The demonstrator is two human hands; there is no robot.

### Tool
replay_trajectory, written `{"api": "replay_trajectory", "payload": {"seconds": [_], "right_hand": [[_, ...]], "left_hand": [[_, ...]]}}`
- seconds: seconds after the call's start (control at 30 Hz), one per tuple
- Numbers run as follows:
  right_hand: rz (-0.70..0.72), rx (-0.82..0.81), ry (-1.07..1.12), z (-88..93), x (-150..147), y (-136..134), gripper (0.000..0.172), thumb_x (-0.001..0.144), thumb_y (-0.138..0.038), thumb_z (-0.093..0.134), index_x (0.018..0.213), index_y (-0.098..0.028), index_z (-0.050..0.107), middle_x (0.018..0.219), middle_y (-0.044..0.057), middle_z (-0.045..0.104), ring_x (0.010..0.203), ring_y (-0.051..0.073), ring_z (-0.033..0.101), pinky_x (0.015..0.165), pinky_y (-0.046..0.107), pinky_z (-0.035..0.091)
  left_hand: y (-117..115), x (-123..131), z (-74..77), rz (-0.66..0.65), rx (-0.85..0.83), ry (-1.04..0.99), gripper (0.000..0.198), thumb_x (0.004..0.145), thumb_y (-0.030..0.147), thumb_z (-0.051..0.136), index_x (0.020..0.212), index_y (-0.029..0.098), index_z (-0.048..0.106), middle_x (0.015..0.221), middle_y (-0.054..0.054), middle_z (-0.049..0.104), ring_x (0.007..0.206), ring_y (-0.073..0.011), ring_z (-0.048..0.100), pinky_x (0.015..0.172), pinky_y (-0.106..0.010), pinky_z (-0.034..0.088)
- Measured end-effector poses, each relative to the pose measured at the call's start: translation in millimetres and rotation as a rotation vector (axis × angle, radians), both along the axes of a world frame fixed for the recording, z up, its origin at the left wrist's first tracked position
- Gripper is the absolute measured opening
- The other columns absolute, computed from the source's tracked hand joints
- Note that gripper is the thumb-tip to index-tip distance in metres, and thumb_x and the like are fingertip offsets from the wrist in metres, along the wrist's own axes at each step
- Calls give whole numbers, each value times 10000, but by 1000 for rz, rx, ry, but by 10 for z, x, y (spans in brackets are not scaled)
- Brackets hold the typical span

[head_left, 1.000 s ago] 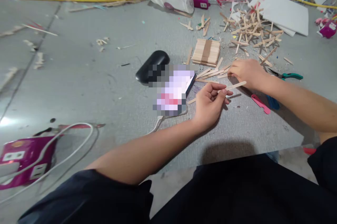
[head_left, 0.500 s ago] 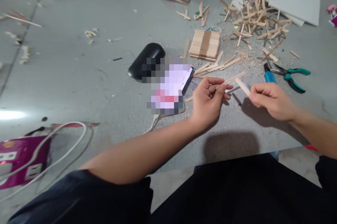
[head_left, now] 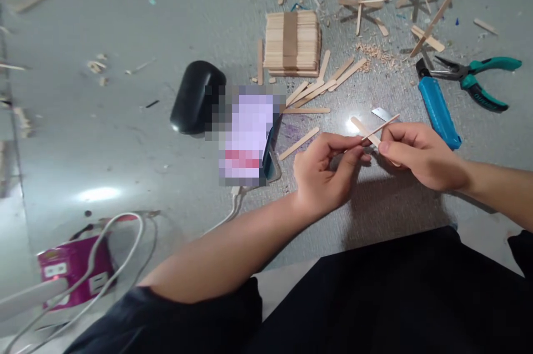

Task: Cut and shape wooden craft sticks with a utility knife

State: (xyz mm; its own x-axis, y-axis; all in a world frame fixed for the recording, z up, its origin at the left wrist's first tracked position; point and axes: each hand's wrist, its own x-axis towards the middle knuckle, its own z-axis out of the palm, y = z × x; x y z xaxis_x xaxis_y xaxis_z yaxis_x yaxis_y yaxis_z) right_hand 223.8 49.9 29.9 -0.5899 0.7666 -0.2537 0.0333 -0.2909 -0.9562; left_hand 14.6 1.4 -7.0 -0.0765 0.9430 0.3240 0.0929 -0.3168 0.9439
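My left hand [head_left: 328, 168] pinches a wooden craft stick [head_left: 389, 121] near one end, and that stick shows its narrow edge. Between the thumb and fingers of my right hand [head_left: 420, 154] is a second craft stick [head_left: 362, 127], slanting up to the left. The two sticks cross just in front of my fingertips; I cannot tell whether they touch. Behind them shows a flat metal blade [head_left: 380, 114], partly hidden by my right hand. A blue utility knife [head_left: 439, 112] lies just beyond that hand, beside teal-handled pliers [head_left: 466, 74].
A banded bundle of craft sticks [head_left: 272, 38] sits farther back, with loose sticks [head_left: 347, 74] near it. Joined sticks [head_left: 433, 24] are heaped at back right. Left of my hands lie a phone [head_left: 250, 132], a black case [head_left: 197, 96] and a purple power strip [head_left: 79, 265] with white cable.
My right hand has come closer to my left, so the sticks now cross where they were apart. The view has shifted, and the metal blade now shows behind my fingers.
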Motion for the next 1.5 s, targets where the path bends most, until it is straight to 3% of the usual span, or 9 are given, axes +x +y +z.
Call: {"api": "replay_trajectory", "payload": {"seconds": [0.13,0.33,0.53,0.63,0.77,0.97,1.1,1.27,1.5], "right_hand": [[-15,72,-91,8,24,-5,462,1086,-496,820,774,-259,577,615,-60,489,562,111,390,480,282,280],[-54,408,-230,23,94,-31,269,1127,-482,761,987,-254,733,736,-18,716,601,141,592,568,301,476],[-41,746,-401,10,165,-21,159,1140,-403,718,1103,-301,835,879,14,837,744,201,750,712,366,593],[-29,820,-350,-4,174,1,150,1151,-377,701,1082,-311,816,927,20,856,813,216,798,758,383,622],[-5,880,-263,-13,178,14,124,1141,-267,699,1085,-315,799,985,23,883,870,218,840,762,380,642],[5,886,-281,3,208,12,182,1123,-211,686,1096,-336,815,982,10,895,849,218,854,737,387,662],[11,893,-276,5,213,9,223,1105,-144,684,1082,-339,789,937,-26,880,787,187,835,704,358,643],[24,991,-348,81,262,66,210,1121,-162,660,1066,-349,739,916,-34,860,762,204,815,718,392,634],[-16,1020,-626,188,408,174,186,1190,-367,589,1036,-339,690,729,2,699,596,237,607,628,460,486]], "left_hand": [[-5,-33,17,-10,51,28,55,1104,217,851,1154,237,846,931,-8,915,816,-144,904,775,-230,723],[-5,-91,-3,-69,41,30,98,1121,377,835,1110,280,846,1117,-67,926,917,-223,890,870,-422,754],[7,-69,27,-3,34,41,89,1068,273,899,1141,270,849,1004,-27,901,842,-169,853,795,-319,691],[62,-65,57,-73,136,62,56,1062,227,901,1083,274,879,977,-24,915,848,-172,875,797,-299,693],[101,-74,58,-152,126,52,28,1054,246,902,1046,268,888,948,-41,916,807,-180,877,744,-294,703],[76,-79,92,-222,20,82,96,1036,196,878,1113,250,894,982,-43,931,772,-165,861,719,-279,686],[84,-96,147,-251,-41,98,63,1029,198,875,1000,250,894,902,-41,913,784,-182,859,713,-291,663],[112,-123,203,-333,-258,-39,239,1029,361,903,841,230,837,778,-51,863,646,-164,779,598,-271,589],[127,-83,283,-199,-447,-226,576,906,773,976,803,229,817,726,-53,845,577,-164,753,563,-277,631]]}}
